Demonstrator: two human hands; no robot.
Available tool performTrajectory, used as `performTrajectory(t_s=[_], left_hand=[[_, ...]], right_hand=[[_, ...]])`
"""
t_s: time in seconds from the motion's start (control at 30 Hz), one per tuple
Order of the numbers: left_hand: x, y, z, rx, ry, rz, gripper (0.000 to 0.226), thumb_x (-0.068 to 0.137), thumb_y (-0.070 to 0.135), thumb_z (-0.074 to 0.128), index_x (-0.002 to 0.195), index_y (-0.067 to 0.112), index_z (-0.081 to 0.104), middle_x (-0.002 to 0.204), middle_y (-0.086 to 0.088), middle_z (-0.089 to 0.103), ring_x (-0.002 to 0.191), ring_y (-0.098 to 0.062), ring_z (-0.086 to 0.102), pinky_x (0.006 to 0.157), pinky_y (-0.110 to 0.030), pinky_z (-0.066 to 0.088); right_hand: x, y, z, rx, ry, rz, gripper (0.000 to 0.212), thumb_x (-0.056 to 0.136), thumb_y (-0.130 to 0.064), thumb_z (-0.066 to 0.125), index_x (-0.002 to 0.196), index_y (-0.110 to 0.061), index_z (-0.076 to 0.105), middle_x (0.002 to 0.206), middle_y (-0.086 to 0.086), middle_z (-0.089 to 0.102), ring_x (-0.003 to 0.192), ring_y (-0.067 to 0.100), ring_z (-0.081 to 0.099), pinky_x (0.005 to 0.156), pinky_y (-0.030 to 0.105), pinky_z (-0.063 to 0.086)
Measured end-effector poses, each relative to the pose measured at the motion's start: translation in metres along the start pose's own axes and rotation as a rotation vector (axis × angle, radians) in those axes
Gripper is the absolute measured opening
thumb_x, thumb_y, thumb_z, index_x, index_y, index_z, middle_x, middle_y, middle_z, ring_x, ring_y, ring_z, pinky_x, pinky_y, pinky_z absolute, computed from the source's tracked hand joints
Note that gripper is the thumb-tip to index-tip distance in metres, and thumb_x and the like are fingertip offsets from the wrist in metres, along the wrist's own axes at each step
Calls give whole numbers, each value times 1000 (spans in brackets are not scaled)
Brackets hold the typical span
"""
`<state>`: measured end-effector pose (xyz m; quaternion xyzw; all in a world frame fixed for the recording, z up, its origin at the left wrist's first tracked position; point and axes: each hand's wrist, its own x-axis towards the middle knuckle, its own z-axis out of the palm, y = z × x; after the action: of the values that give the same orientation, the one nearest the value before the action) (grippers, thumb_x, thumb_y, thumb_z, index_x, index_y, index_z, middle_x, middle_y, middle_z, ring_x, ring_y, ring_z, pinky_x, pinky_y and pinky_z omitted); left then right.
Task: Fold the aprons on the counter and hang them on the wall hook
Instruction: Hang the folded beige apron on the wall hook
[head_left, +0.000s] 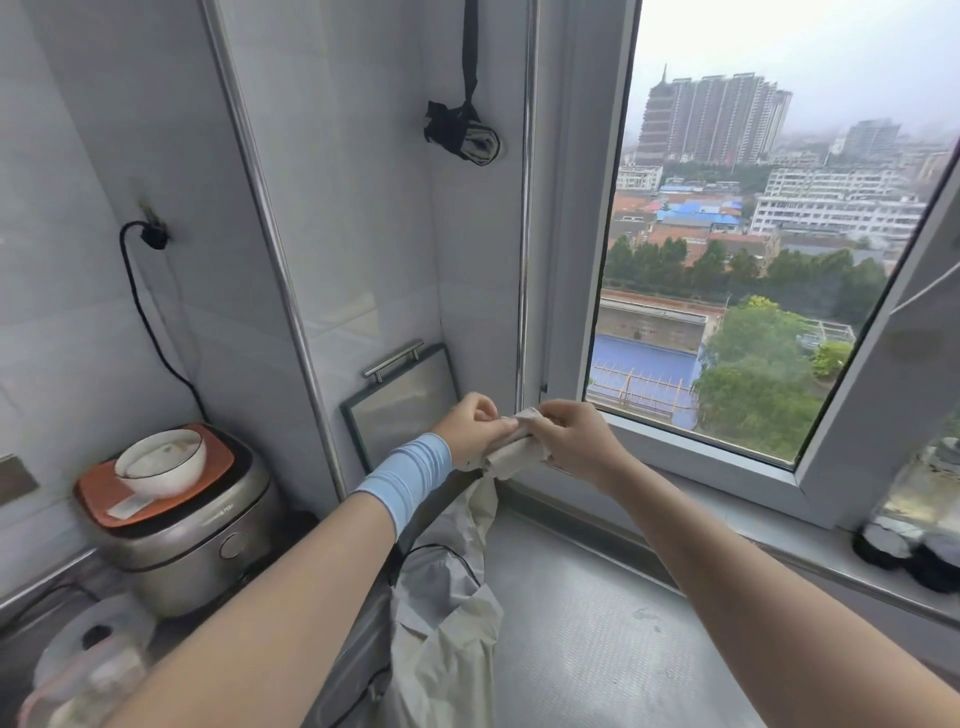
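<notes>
A cream apron (457, 613) with black piping hangs in loose folds from both my hands down to the steel counter (597, 649). My left hand (475, 428), a light blue band on its wrist, pinches the bunched top of the cloth. My right hand (574, 439) grips the same bunch from the right, the two hands almost touching. High on the white wall a dark folded apron (462, 132) hangs by its black strap; the hook itself is out of view above.
A rice cooker (182, 525) with an orange mat and a white bowl (161, 462) stands at the left, its cord running up to a wall plug (153, 236). A framed panel (402, 400) leans in the corner. The window (753, 234) and its sill with dark jars (909, 556) lie to the right.
</notes>
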<state>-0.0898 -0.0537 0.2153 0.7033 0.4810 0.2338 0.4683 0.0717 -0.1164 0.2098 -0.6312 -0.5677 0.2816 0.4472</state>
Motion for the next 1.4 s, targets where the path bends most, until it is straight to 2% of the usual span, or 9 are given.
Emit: performTrajectory(t_s=[0.1,0.23,0.43,0.73,0.87,1.07,1.23,1.33,1.4], left_hand=[[-7,4,-3,-385,-199,-243,55,81,53,70,119,19,50,114,-13,63,94,-32,70,68,-40,60],[-3,2,-2,-509,-130,-165,41,85,36,72,118,17,57,107,-14,65,84,-25,64,56,-28,52],[3,-1,-6,-453,-1,63,40,81,17,77,111,27,53,115,-10,62,95,-27,65,70,-35,57],[9,5,-2,-7,176,356,16,84,19,73,94,31,72,116,6,55,111,-13,55,100,-23,41],[8,13,3,132,161,350,28,90,33,65,111,15,73,114,5,61,102,-13,57,89,-23,43],[11,24,1,116,138,309,18,84,30,73,94,15,79,107,6,69,97,-16,63,89,-29,52],[10,27,8,-53,173,232,3,78,22,77,75,22,77,98,8,68,96,-15,64,86,-29,53],[3,29,15,-203,190,132,8,82,18,72,76,21,75,86,5,70,87,-16,64,71,-25,53],[0,29,20,-257,198,103,9,86,19,67,83,17,75,81,4,69,79,-13,61,62,-22,50]], right_hand=[[2,-1,4,50,55,-48,18,89,-14,56,80,-13,72,73,14,65,59,16,55,55,32,47],[3,-4,6,84,41,-24,19,89,-16,57,83,-16,74,75,6,67,64,13,58,57,28,53],[4,-13,4,126,36,57,22,89,-28,68,83,-9,77,65,2,64,53,3,56,47,15,44],[18,-23,5,309,110,368,15,85,-17,63,86,-7,75,89,17,67,81,28,62,72,40,55],[8,-26,5,349,134,256,26,90,-10,51,79,-15,74,87,11,68,80,24,62,59,30,53],[7,-21,0,248,181,187,29,87,-15,49,80,-13,77,82,14,71,76,24,64,60,30,53],[6,-20,-4,123,235,191,28,85,-16,54,59,-14,65,60,4,55,61,21,50,55,29,41],[5,-23,-12,140,235,185,12,85,-9,58,87,-20,63,81,3,61,76,22,59,56,29,45],[6,-25,-15,123,174,160,26,87,-5,56,104,-23,62,95,6,65,83,24,62,52,27,46]])
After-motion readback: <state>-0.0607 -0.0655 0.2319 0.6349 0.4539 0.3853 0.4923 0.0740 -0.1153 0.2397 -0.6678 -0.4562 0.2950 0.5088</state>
